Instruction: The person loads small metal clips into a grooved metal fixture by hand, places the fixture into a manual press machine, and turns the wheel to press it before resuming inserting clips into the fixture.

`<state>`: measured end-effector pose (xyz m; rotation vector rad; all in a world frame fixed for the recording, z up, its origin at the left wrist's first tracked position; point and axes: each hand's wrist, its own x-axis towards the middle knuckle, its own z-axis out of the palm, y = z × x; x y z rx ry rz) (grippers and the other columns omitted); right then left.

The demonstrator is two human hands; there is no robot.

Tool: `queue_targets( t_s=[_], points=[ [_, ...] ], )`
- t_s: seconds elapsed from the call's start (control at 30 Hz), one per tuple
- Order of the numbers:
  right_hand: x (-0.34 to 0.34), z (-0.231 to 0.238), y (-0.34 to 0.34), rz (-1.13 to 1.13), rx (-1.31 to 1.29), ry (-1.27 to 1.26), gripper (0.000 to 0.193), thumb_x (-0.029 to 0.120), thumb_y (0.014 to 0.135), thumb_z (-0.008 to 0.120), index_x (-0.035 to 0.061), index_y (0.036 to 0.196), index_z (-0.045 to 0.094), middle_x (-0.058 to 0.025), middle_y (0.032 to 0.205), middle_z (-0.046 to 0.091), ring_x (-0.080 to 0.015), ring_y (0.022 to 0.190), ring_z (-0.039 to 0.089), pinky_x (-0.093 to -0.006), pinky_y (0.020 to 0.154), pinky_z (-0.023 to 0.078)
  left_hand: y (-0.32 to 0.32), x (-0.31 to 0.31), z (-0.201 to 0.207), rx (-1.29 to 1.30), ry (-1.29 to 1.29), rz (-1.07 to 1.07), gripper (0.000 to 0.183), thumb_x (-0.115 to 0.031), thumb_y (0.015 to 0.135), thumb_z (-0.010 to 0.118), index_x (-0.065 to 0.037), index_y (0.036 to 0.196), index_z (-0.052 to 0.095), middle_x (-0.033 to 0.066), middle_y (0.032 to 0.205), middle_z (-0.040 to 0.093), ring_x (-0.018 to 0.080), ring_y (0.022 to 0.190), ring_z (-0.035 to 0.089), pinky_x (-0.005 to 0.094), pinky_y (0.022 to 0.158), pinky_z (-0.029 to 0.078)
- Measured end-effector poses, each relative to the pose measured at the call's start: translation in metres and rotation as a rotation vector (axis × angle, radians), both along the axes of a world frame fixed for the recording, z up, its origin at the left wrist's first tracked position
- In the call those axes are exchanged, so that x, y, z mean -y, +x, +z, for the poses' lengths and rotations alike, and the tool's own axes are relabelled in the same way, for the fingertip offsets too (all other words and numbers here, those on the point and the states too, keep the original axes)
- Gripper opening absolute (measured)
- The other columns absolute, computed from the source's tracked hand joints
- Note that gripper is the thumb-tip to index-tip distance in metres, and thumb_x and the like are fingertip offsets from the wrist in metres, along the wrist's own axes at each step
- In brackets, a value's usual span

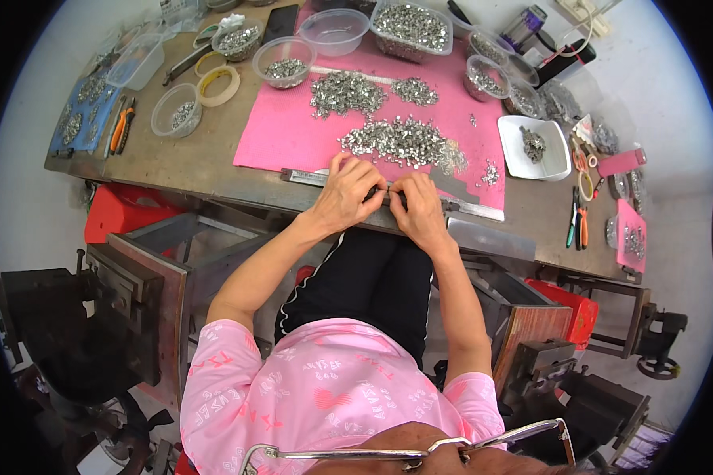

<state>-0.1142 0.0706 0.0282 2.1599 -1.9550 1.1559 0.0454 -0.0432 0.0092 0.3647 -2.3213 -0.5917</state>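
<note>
Left hand (347,191) and right hand (421,207) meet at the table's near edge, frame centre, fingers drawn in narrow; whether they grip a small piece cannot be told. Just above them, a heap of small, shiny silver metal pieces (396,142) lies on a bright pink cloth (273,131) spread over the brown table (202,158). Step in hand, as judged: close fingertip work on single pieces. The next move calls for steady, matched finger pressure.

- And there's the mat (273,133), vivid pink!
- Silvery-grey pieces (400,142) glinting on it!
- The shirt (348,372): pale pink, red-and-white print!
- Trousers (372,273) black, white-piped!
- Square bowl (558,154), plain white!
- Over there, orange-and-black pliers (120,131)!
</note>
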Motion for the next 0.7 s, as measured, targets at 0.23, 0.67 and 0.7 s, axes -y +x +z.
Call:
queue_targets(
  t_s=[0.23,0.67,0.7],
  points=[
    [0.004,0.002,-0.008,0.029,0.076,0.017,0.012,-0.001,0.082,0.069,0.0036,0.092,0.063,-0.0098,0.090,0.059,-0.0300,0.088,0.058,-0.0410,0.077,0.044,-0.002,-0.002,0.007,0.027,0.037,0.019,0.013,-0.012,0.081,0.073,-0.008,0.091,0.066,0.0031,0.094,0.063,0.0227,0.094,0.059,0.0475,0.105,0.033],
    [0.044,-0.004,-0.016,-0.061,-0.046,0.037,0.008,0.007,0.084,0.070,0.0052,0.092,0.069,-0.0094,0.088,0.057,-0.0295,0.089,0.058,-0.0421,0.080,0.044,0.032,0.036,0.017,0.010,0.193,0.348,0.009,-0.013,0.085,0.071,-0.011,0.093,0.069,0.0020,0.089,0.069,0.0198,0.092,0.063,0.0428,0.097,0.035],
    [0.045,-0.006,-0.016,-0.058,-0.046,0.036,0.008,0.007,0.084,0.070,0.0052,0.092,0.069,-0.0094,0.088,0.057,-0.0295,0.089,0.058,-0.0421,0.080,0.044,0.035,0.042,0.015,0.042,0.170,0.361,0.010,-0.016,0.088,0.070,-0.011,0.096,0.070,-0.0001,0.087,0.069,0.0179,0.088,0.063,0.0412,0.098,0.034]
  ],
)
